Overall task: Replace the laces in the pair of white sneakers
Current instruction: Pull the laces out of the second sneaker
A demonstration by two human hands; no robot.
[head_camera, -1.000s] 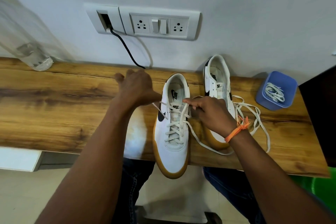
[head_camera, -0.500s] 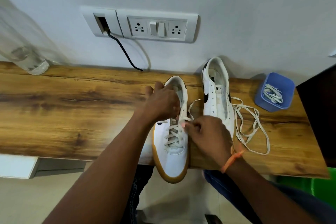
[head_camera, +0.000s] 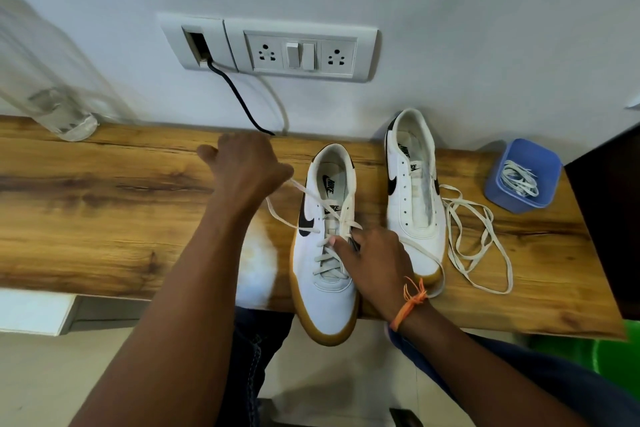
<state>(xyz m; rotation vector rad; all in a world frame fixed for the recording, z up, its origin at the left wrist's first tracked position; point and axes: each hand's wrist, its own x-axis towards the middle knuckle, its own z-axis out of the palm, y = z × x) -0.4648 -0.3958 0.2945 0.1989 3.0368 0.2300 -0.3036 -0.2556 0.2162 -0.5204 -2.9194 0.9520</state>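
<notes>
"NIKE" on sneaker insole (head_camera: 329, 185)

Wooden shelf (head_camera: 104, 211): two sneakers (head_camera: 325, 246), loose lace (head_camera: 481, 246), blue tub (head_camera: 519, 180), bottle (head_camera: 52, 97).

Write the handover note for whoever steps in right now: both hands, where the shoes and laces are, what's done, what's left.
Left hand: pulling one lace end out to the left of the near shoe, grip closed on it.
Right hand: on the near shoe's lacing, fingertips pressing at the eyelets; whether it pinches the lace is hidden.
Near shoe: toe over the table edge, lower rows laced, top not finished.
Far shoe: no lace in it; a loose lace lies to its right.
Blue tub: more laces inside.
Left: finish the near shoe, then lace the far shoe.
</notes>
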